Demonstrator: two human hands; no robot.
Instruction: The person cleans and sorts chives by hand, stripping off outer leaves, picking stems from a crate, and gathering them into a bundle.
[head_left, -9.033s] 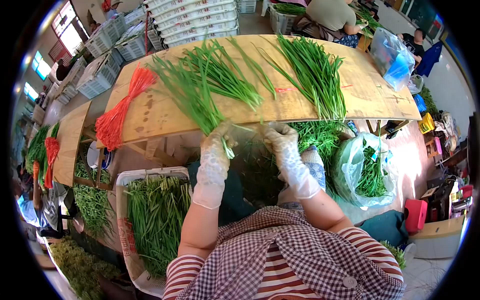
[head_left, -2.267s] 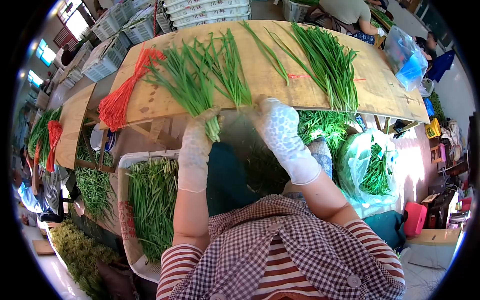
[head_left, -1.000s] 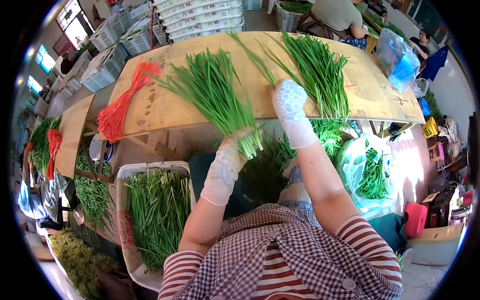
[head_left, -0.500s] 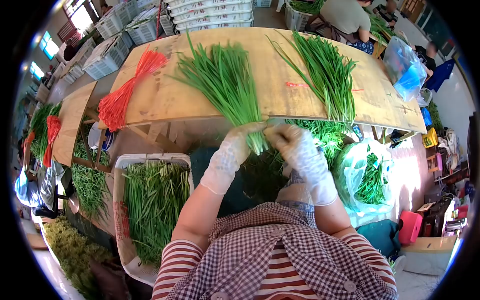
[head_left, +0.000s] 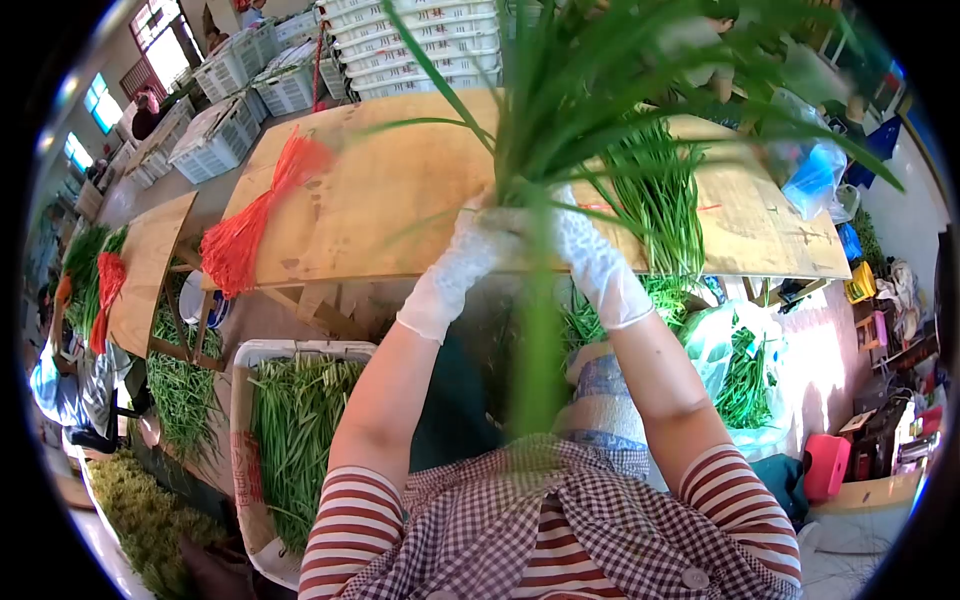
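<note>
Both hands wear thin whitish gloves. My left hand (head_left: 480, 240) and my right hand (head_left: 585, 245) close round the lower part of a bunch of garlic chives (head_left: 560, 110), raised upright before me over the table's near edge. Its long leaves fan out at the top and blur with motion. One blurred green strand hangs down in front of my lap. Beyond my right hand, another bunch of chives (head_left: 655, 200) lies on the wooden table (head_left: 400, 170), with a red tie by it. A bundle of red ties (head_left: 250, 230) lies on the table's left part.
A white crate (head_left: 240, 420) full of chives stands at lower left. A plastic bag of greens (head_left: 740, 370) is at right below the table. White crates (head_left: 415, 50) are stacked behind. A clear bag (head_left: 815, 180) hangs at the far right table edge.
The bunch has risen from lying over the table edge to upright between my hands, leaves spreading. Both hands moved up and forward, and my right hand now grips the stems.
</note>
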